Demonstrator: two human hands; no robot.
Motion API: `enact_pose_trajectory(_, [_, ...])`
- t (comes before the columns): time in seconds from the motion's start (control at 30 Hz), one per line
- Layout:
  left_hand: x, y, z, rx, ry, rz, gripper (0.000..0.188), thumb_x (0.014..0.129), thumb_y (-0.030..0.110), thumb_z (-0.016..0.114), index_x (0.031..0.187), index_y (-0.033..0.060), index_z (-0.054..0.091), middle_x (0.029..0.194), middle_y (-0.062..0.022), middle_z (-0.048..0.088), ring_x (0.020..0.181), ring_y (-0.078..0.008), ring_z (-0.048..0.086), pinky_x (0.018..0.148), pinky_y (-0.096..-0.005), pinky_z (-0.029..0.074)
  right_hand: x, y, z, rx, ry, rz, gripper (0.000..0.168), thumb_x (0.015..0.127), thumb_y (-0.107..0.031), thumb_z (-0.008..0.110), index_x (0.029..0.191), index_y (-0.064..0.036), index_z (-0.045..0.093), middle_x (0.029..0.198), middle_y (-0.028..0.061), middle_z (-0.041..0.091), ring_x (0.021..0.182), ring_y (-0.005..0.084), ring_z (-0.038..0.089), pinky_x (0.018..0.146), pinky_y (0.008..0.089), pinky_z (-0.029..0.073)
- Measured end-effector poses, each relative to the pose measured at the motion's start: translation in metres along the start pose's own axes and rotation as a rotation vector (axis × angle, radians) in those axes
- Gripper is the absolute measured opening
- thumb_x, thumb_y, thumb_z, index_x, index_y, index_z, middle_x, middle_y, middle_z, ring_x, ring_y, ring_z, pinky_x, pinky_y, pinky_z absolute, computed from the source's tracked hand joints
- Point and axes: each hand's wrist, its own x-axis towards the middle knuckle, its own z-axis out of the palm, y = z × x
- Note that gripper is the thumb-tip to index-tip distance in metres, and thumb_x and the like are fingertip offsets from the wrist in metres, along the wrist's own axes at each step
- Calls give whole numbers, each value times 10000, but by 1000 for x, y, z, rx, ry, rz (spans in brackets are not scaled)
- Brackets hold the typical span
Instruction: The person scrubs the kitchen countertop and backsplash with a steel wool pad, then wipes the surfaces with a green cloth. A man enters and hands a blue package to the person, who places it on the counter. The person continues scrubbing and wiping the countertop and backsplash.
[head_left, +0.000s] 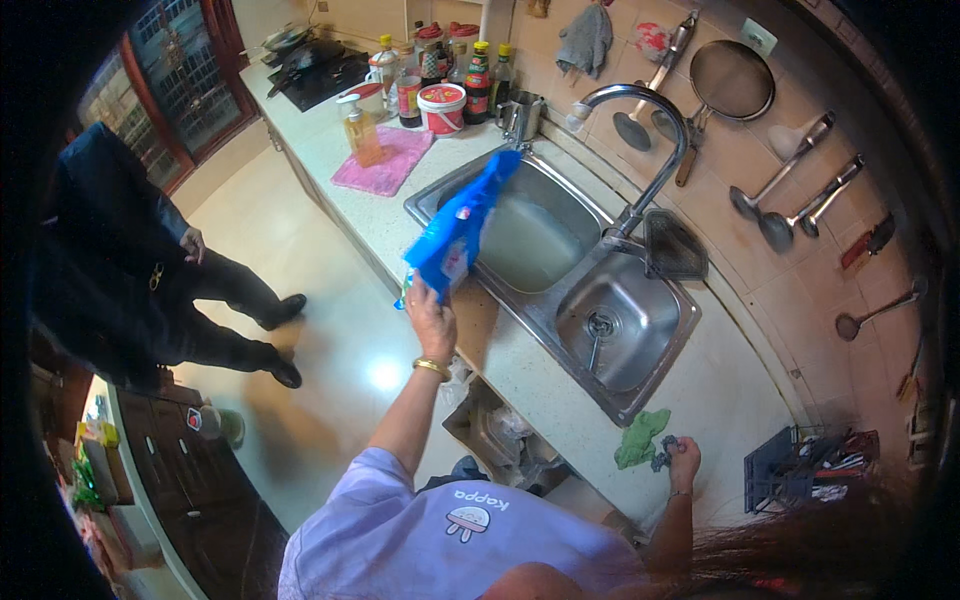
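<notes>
My left hand (433, 319), with a gold bangle at the wrist, grips the lower end of a blue plastic packet (454, 236). The packet slants up across the front rim of the larger sink basin (536, 232), where cloudy water stands. On the counter to the right, my right hand (682, 461) pinches a dark grey scouring ball (663, 452). Beside that ball lies a crumpled green cloth (642, 439). Between my hands is the smaller steel basin (630, 341), with a drain strainer (601, 324) in its bottom.
Over the sink arches a chrome faucet (679, 142). A pump bottle (363, 139) stands on a pink cloth (405, 154), near several sauce bottles (478, 82). Below the counter, a drawer (491, 431) is pulled out. A person in dark clothes (142, 247) stands on the left.
</notes>
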Motion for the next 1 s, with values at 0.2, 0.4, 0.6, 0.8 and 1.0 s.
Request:
enact_pose_trajectory(0.2, [-19, 19, 0, 101, -59, 133, 512, 657, -89, 597, 1138, 83, 571, 1415, -160, 431, 1359, -346, 340, 1101, -539, 245, 14, 33, 5, 65, -22, 59, 214, 689, 65, 712, 853, -34, 617, 758, -8, 517, 689, 112, 483, 667, 260, 452])
enact_pose_trajectory(0.4, [-35, 16, -4, 78, -133, 168, 694, 655, -52, 626, 1301, 184, 535, 1454, -143, 382, 1380, -351, 299, 1120, -549, 208, 24, 43, 7, 61, -40, 67, 218, 683, 81, 708, 844, -29, 610, 757, -27, 524, 673, 89, 470, 648, 256, 448])
enact_pose_trajectory(0.6, [-41, 29, -3, 125, -178, 106, 754, 660, -55, 576, 1368, 180, 469, 1486, -143, 324, 1400, -353, 256, 1133, -557, 181, 16, 28, 5, 110, -37, 27, 219, 692, 108, 688, 832, -37, 602, 733, -48, 512, 653, 72, 446, 626, 231, 424])
enact_pose_trajectory(0.8, [-44, 44, 0, 28, -199, 78, 764, 633, -75, 542, 1374, 70, 426, 1452, -148, 361, 1393, -360, 265, 1136, -544, 188, 11, 9, 1, 228, -50, 106, 213, 711, 127, 670, 802, -45, 583, 711, -67, 458, 645, 66, 411, 619, 224, 410])
enact_pose_trajectory(1.0, [-40, 50, -1, -18, -190, 61, 768, 620, -71, 544, 1367, 66, 432, 1412, -131, 419, 1379, -338, 304, 1136, -546, 174, 3, -6, -1, 223, -75, 145, 224, 712, 123, 671, 790, -55, 562, 729, -63, 431, 677, 62, 402, 649, 209, 392])
